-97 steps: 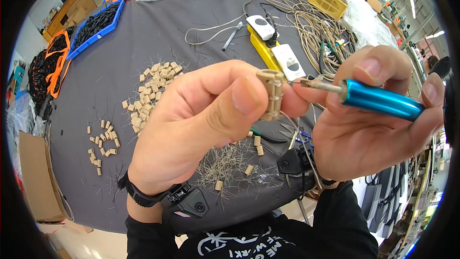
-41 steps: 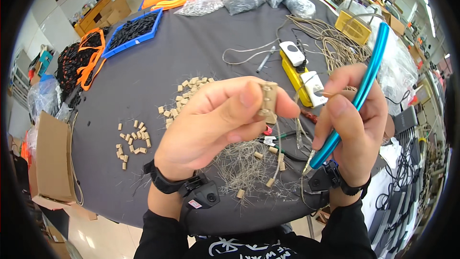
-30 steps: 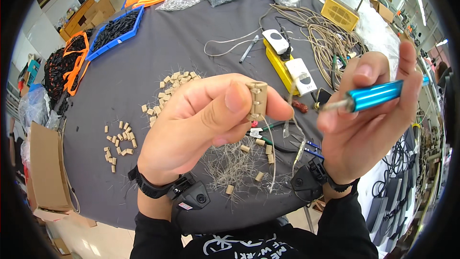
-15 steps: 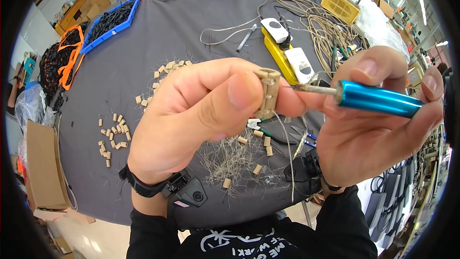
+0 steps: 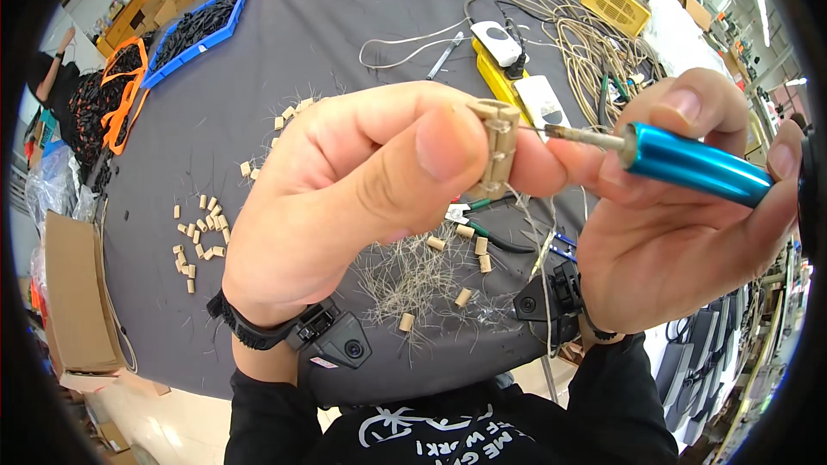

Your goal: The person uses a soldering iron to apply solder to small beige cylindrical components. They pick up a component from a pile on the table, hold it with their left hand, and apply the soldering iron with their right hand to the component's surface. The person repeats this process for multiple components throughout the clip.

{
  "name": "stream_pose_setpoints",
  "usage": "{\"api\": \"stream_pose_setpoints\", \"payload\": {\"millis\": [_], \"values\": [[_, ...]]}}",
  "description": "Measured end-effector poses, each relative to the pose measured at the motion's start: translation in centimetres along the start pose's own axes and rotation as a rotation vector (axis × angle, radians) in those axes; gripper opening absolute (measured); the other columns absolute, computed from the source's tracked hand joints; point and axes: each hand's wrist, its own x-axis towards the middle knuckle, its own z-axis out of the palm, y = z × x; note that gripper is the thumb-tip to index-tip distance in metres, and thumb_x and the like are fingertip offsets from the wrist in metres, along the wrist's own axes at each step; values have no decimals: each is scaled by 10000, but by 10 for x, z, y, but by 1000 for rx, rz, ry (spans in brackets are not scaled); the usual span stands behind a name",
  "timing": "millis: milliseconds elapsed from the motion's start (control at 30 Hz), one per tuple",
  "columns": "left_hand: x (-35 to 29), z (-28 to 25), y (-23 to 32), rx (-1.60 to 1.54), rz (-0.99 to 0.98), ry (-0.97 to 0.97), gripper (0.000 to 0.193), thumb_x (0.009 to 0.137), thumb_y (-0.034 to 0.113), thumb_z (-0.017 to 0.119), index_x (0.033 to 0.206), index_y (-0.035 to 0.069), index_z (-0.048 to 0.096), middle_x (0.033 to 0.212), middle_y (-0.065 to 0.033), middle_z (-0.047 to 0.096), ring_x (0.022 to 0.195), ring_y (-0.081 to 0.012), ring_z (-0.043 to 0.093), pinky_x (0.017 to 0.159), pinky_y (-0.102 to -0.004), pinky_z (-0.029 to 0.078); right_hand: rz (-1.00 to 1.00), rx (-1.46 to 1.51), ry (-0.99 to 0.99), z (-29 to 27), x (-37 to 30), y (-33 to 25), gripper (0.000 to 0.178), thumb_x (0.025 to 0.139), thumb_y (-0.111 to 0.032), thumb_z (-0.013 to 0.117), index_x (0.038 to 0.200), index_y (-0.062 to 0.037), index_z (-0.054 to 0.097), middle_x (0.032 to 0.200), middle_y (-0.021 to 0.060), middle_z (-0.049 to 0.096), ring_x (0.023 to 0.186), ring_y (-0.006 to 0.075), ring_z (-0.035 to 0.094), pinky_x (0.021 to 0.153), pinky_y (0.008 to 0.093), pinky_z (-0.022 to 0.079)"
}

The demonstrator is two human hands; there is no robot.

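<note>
My left hand [image 5: 370, 172] pinches a small beige grooved cylinder [image 5: 498, 151] upright between thumb and fingers. Light thread crosses its side, and a pale cord [image 5: 544, 284] hangs below it. In my right hand [image 5: 663, 232] is a blue-handled awl-like tool [image 5: 698, 168], pointing left with its metal shaft and thin tip close to the cylinder. Whether the tip touches the cylinder I cannot tell. Under my hands on the grey cloth lie a heap of thin wire-like strands [image 5: 405, 280] and several loose beige cylinders [image 5: 406, 322].
More beige cylinders [image 5: 207, 224] are scattered at the left. Ahead lie a pen [image 5: 444, 56], a yellow power strip [image 5: 495, 73] and coiled cable [image 5: 577, 43]. A blue tray of black parts [image 5: 194, 39] stands far left, above a cardboard box [image 5: 82, 293]. Pliers [image 5: 500, 241] lie below my hands.
Both hands, with the cylinder and the tool, have shifted slightly right. The hanging cord has swung right. At the far left, other people's arms have come into view.
</note>
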Motion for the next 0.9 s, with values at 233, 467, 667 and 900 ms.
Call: {"api": "stream_pose_setpoints", "payload": {"millis": [233,467,667,900], "values": [[0,0,2,-12,-23,-13,521,814,501,433,838,-17,484,889,-120,491,799,-175,494,696,-303,420,-30,-33,-31,0,-2,2,630,847,-513,285,904,94,447,740,142,487,561,153,527,510,252,522],[0,2,3,-31,-8,-2,491,825,481,428,818,-8,474,850,-106,483,766,-159,485,682,-292,413,-16,3,-4,0,-3,0,635,844,-515,293,909,98,442,785,141,486,585,157,524,521,255,520],[-1,1,2,-60,-3,-17,483,829,467,434,817,-15,474,836,-93,489,625,-86,435,570,-203,362,-21,-6,9,-1,-3,0,631,846,-507,296,910,105,433,849,135,478,648,168,528,526,269,528],[1,0,-1,-34,30,-27,491,836,470,415,832,-17,481,850,-95,498,610,-85,427,478,-153,309,-7,32,-12,0,-3,1,614,849,-496,302,921,103,420,869,138,470,653,177,542,543,316,548]]}}
